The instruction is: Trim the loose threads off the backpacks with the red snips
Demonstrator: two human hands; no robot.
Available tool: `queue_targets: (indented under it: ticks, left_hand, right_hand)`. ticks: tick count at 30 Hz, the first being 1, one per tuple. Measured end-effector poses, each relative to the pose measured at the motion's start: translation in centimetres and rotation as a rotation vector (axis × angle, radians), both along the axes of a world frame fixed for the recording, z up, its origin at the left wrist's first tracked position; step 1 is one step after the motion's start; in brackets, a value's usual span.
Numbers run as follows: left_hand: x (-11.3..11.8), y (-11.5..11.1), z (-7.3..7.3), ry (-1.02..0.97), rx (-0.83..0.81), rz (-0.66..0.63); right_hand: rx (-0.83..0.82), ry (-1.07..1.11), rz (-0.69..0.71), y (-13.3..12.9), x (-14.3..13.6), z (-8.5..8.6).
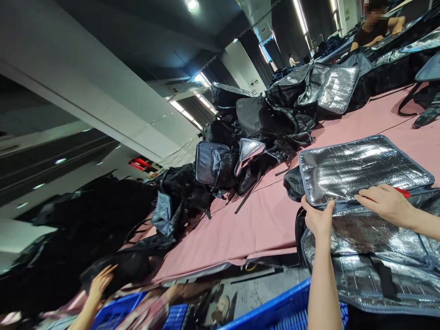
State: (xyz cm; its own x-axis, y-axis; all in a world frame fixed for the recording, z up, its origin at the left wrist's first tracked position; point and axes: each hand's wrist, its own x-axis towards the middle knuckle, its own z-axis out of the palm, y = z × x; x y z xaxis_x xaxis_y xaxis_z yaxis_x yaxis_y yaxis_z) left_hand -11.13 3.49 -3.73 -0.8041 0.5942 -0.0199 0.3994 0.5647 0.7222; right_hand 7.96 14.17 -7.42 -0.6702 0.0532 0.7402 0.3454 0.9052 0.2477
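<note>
In front of me lies an insulated bag [364, 233] with a shiny silver lining, its foil-lined lid flap [364, 167] with grey edging folded back on the table. My left hand [318, 220] pinches the near left corner of that flap, thumb on the foil side. Along the flap's near edge rests my right hand [388, 204], closed with its fingers together. A small red item [402, 192] sticks out behind its fingers; most of it is hidden by the hand. A black strap [383, 277] lies across the bag's lower foil.
Several black bags [254, 119] are heaped along the far side of the pink-covered table [240, 229]. A blue crate [275, 307] stands below the near edge. At lower left, a co-worker's hand [101, 279] touches dark fabric. Another person [374, 27] works at the back right.
</note>
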Motion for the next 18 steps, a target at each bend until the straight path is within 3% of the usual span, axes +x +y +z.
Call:
queue_targets:
  ticks: [10, 18]
  left_hand:
    - [0.3, -0.2, 0.4, -0.012, 0.003, -0.006]
    - [0.4, -0.5, -0.1, 0.019, -0.002, -0.010]
  right_hand:
    - [0.110, -0.077, 0.029, 0.1, -1.1, 1.1]
    - [0.084, -0.137, 0.082, 0.2, -1.5, 2.3]
